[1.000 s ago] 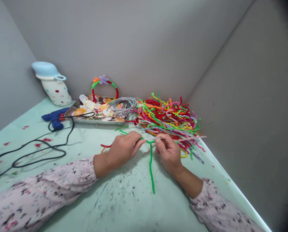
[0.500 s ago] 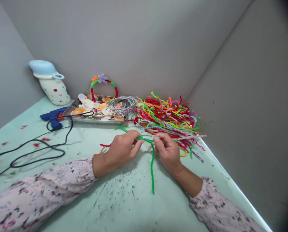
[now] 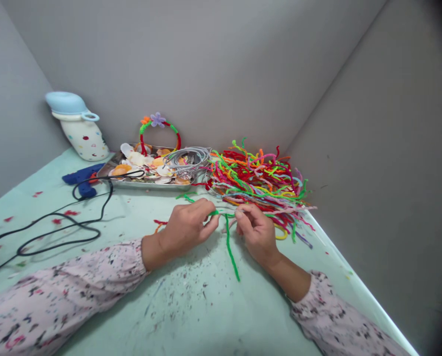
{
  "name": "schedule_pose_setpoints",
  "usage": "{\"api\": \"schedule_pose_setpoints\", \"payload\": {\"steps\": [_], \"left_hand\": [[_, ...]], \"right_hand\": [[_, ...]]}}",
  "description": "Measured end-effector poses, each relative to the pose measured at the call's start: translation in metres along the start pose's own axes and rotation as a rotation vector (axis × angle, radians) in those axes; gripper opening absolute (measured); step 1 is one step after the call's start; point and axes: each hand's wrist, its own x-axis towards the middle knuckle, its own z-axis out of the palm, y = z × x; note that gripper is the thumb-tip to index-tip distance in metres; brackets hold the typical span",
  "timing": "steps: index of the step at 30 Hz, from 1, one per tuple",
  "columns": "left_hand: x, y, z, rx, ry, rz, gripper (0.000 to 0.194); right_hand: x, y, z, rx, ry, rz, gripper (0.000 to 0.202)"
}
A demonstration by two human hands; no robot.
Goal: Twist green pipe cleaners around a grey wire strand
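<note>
One black cord (image 3: 82, 224) lies in big loops on the bench (image 3: 273, 321), well to the left of the left hand (image 3: 189, 222). Past the cord, far from both hands and back by the wall (image 3: 213, 74), stands a white bottle (image 3: 84, 136) with a blue lid. In front of the bottle is a blue gun (image 3: 80, 178) with a red part. Next comes a metal tray (image 3: 157, 187), beyond the left hand and a little to its left. It is full of white and orange bits (image 3: 137, 158). At the back of the tray a red and green ring (image 3: 142, 141) stands up, with a purple flower (image 3: 157, 119) on top. Loops of gray wire (image 3: 200, 157) sit at the tray's right end, beyond the left hand. Some red and orange strips (image 3: 160, 223) poke out by the left wrist.

The left hand pinches a green strip (image 3: 229, 244) with its thumb and finger. A long piece of the strip hangs between the hands and points back at the person. A thin strand (image 3: 231, 215), green in places, goes across to the right hand (image 3: 256, 235), which has its thumb and finger pressed together on it. The hands are near but do not touch. A big pile (image 3: 258, 178) of fuzzy strips in many colors lies just beyond the right hand, and some stick out to its right.
</note>
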Motion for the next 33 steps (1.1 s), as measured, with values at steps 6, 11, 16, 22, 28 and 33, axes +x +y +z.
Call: {"api": "schedule_pose_setpoints", "payload": {"steps": [6, 11, 16, 22, 28, 33], "left_hand": [[-0.001, -0.001, -0.001, 0.046, -0.001, 0.027, 0.016], [0.001, 0.004, -0.001, -0.054, -0.036, -0.119, 0.017], [0.006, 0.011, -0.002, -0.289, -0.123, -0.37, 0.021], [0.013, 0.011, -0.001, -0.882, -0.256, -0.699, 0.026], [0.014, 0.012, 0.0, -1.384, -0.277, -0.978, 0.037], [0.014, 0.014, 0.002, -1.42, -0.236, -1.048, 0.031]], "right_hand": [[0.0, 0.0, 0.0, 0.03, -0.004, -0.006, 0.011], [0.001, 0.0, 0.0, 0.018, 0.001, 0.008, 0.012], [0.002, 0.0, 0.0, 0.025, -0.002, 0.036, 0.015], [0.003, 0.001, 0.001, 0.017, -0.001, 0.06, 0.017], [0.003, 0.002, 0.001, 0.023, -0.014, 0.069, 0.017], [0.003, 0.002, 0.0, 0.072, -0.073, 0.082, 0.022]]}}
